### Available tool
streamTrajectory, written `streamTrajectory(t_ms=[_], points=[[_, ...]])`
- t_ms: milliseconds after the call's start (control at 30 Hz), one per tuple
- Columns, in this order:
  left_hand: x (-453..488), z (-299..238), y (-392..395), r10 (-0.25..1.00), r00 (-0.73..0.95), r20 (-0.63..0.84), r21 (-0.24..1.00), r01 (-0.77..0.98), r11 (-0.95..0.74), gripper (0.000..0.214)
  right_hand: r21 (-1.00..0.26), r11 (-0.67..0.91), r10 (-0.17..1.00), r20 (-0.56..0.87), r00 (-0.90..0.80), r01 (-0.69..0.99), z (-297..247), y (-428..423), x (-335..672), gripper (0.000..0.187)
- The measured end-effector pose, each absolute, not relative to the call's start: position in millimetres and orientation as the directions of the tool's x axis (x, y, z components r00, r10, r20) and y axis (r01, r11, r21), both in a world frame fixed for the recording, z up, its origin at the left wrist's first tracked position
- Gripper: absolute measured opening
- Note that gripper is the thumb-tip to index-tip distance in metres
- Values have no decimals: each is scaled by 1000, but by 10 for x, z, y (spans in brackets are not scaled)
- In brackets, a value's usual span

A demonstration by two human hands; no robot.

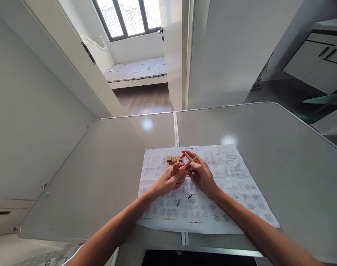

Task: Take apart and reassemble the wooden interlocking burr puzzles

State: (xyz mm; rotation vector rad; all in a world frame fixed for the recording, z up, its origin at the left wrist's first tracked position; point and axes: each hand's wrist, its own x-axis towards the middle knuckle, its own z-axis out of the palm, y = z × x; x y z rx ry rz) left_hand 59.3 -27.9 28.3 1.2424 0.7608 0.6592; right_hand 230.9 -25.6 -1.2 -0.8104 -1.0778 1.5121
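wooden blocks (169,159) are sitting on a printed sheet (232,210) at twelve o'clock from the left hand (169,180), which is curling closed around wooden pieces (175,168), while the right hand (204,176) is pinching a slim stick (188,156) at its own ten to eleven o'clock. with fingers crowding together, a loosening left grip or a skewed push could be sending pieces slipping down.
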Motion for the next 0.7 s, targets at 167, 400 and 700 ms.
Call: streamTrajectory(t_ms=[167, 400, 700], points=[[618, 256, -280, 807, 572, -149, 976, -46, 213, 48, -921, -39, 981, 37, -188, -387, 15, -259, 2279, 45], [625, 258, -295, 844, 517, -142, 978, -61, 201, 51, -926, -91, 971, 0, -240, -365, 52, -228, 2327, 46], [634, 330, -338, 860, 508, -52, 998, -9, 66, 47, -956, -68, 976, -5, -216, -287, 57, -188, 2401, 43]])
